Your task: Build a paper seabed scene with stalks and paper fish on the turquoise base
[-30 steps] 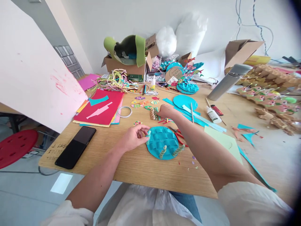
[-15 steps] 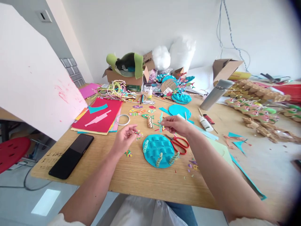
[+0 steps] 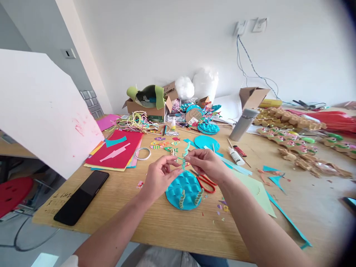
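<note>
My right hand [image 3: 204, 163] pinches a pale green pipe cleaner [image 3: 185, 150], which is twisted into a spiral and stands upright between my hands. My left hand [image 3: 162, 174] has its thumb and fingers curled at the lower end of the same pipe cleaner; the exact contact is small and partly hidden. Just beneath my hands lies a round turquoise woven disc [image 3: 180, 189], with curly pale pieces on its front part and its left part behind my left hand. Red-handled scissors [image 3: 207, 184] lie at its right, their blades partly under my right hand.
Colourful paper fish [image 3: 160, 139] lie beyond my hands. A phone [image 3: 82, 198] and red paper [image 3: 116, 148] are on the left. A white glue bottle [image 3: 236, 156], a steel flask [image 3: 243, 125] and egg-carton strips [image 3: 289, 141] are on the right. Craft supplies and boxes line the wall.
My left hand has moved right, over the disc and up to the pipe cleaner. The small coloured bits at its fingers have been let go onto the table. The view has tilted up.
</note>
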The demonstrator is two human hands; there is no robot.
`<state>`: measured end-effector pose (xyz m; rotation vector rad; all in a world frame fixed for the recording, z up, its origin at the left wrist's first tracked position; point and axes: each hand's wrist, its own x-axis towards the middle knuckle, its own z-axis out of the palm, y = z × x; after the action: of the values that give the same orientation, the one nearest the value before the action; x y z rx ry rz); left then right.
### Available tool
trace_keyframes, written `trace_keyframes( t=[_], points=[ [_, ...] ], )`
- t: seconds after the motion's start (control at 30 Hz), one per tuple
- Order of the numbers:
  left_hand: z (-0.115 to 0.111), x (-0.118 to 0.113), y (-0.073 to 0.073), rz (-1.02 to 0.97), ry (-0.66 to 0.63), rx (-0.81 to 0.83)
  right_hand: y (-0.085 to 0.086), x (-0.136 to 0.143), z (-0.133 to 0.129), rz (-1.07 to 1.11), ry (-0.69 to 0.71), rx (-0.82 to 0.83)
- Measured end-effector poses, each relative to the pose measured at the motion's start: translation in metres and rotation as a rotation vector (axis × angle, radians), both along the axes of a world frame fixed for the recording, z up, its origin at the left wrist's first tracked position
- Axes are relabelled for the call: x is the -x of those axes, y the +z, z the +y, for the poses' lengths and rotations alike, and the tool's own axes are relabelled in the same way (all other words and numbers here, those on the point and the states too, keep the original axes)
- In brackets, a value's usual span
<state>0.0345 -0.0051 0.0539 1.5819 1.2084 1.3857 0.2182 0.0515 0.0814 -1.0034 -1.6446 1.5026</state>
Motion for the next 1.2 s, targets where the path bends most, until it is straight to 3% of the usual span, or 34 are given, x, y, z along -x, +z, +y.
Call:
trace_keyframes(
  t=[0.13,0.3,0.63,0.8,1.03,1.2],
  points=[
    [0.004,-0.014,-0.002,-0.116,-0.011,0.075,0.003,0.010,-0.010,-0.067,-0.131,-0.109],
    [0.010,-0.022,-0.004,-0.198,-0.026,0.139,0.006,0.014,-0.016,-0.094,-0.187,-0.165],
    [0.015,-0.019,-0.004,-0.203,-0.116,0.219,-0.003,0.001,-0.007,-0.190,-0.003,-0.141],
    [0.016,-0.019,-0.005,-0.137,-0.094,0.177,-0.002,0.002,-0.007,-0.189,-0.031,-0.167],
    [0.019,-0.018,-0.009,-0.148,-0.095,0.189,-0.006,0.002,-0.004,-0.152,-0.020,-0.085],
    [0.019,-0.017,-0.012,-0.135,-0.101,0.185,-0.013,-0.002,0.001,-0.248,0.025,-0.207]
  ],
)
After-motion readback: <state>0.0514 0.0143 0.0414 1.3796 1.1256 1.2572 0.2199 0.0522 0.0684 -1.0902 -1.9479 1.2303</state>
